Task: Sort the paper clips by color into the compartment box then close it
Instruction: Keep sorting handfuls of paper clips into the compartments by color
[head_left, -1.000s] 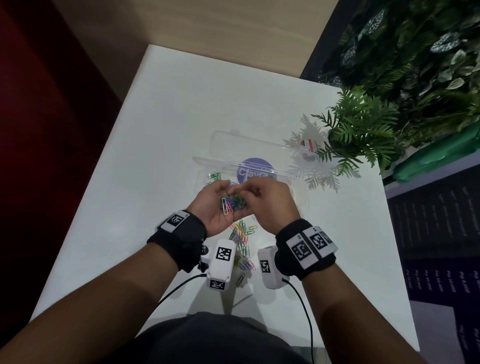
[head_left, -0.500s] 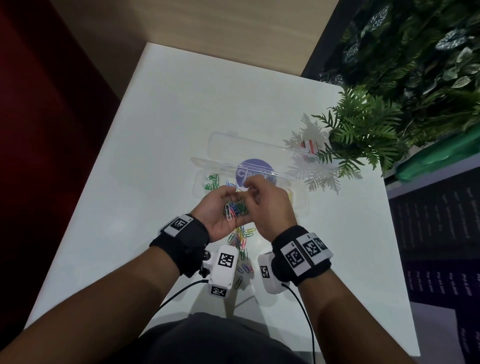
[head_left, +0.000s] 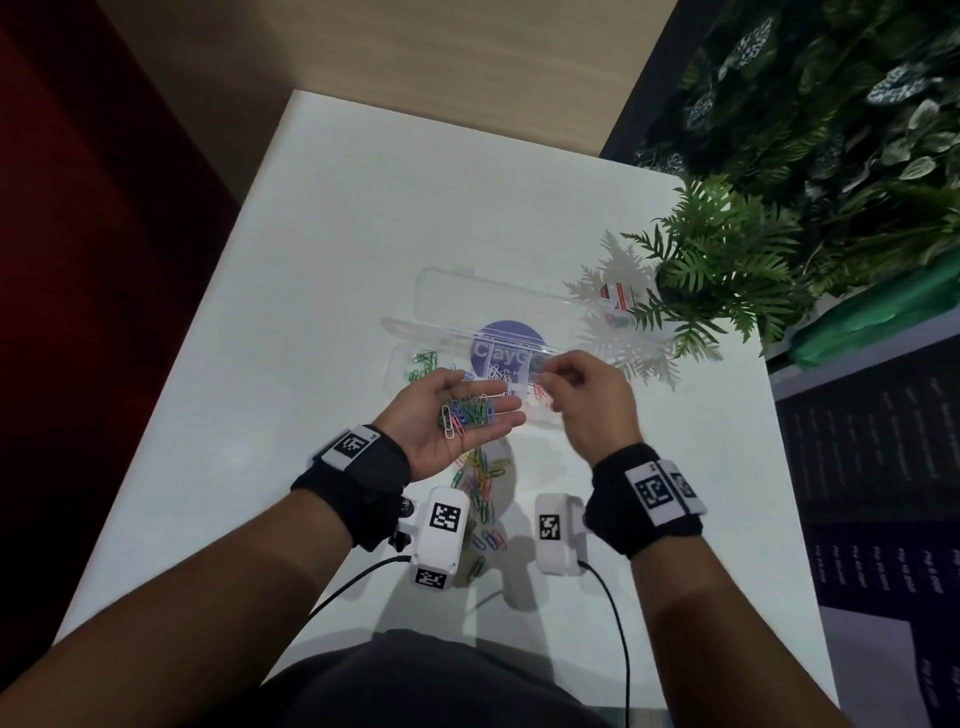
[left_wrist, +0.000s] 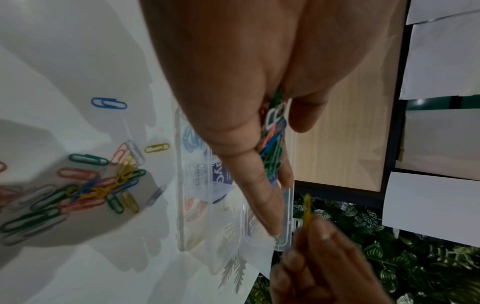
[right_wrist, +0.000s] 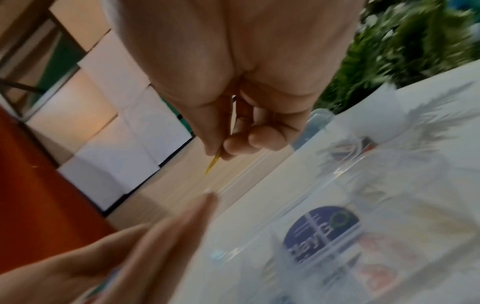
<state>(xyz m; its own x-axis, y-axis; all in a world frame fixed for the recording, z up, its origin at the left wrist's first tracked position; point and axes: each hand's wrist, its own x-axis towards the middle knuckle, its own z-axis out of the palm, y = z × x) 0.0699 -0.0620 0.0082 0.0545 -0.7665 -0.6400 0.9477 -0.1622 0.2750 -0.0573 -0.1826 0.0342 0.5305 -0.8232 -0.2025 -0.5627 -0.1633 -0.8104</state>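
- A white table (head_left: 322, 249) stands before a wood-toned wall, with dark leafy greenery along its right side.
- The left hand (head_left: 447, 415) is held palm up above the table, fingers nearly straight and lying side by side, carrying a heap of mixed paper clips (head_left: 467, 413) in green, blue, white and orange.
- The right hand (head_left: 587, 400) hangs just right of the left fingertips, over the box; its thumb and fingers are curled and pinch one yellow paper clip (left_wrist: 307, 207), which sticks out past the fingertips (right_wrist: 233, 147).
- The clear compartment box (head_left: 415, 366) lies open on the table just beyond both hands, its lid (head_left: 447, 291) folded back flat on the far side; a round purple label shows through the plastic.
- Green clips (head_left: 423, 364) fill its leftmost compartment; white and reddish clips show in compartments further right, partly hidden by the hands.
- A loose pile of coloured clips (head_left: 480, 480) lies on the table beneath and behind the left hand, near the person's body.
- A fern (head_left: 727, 265) overhangs the table's right edge, near the box's right end.
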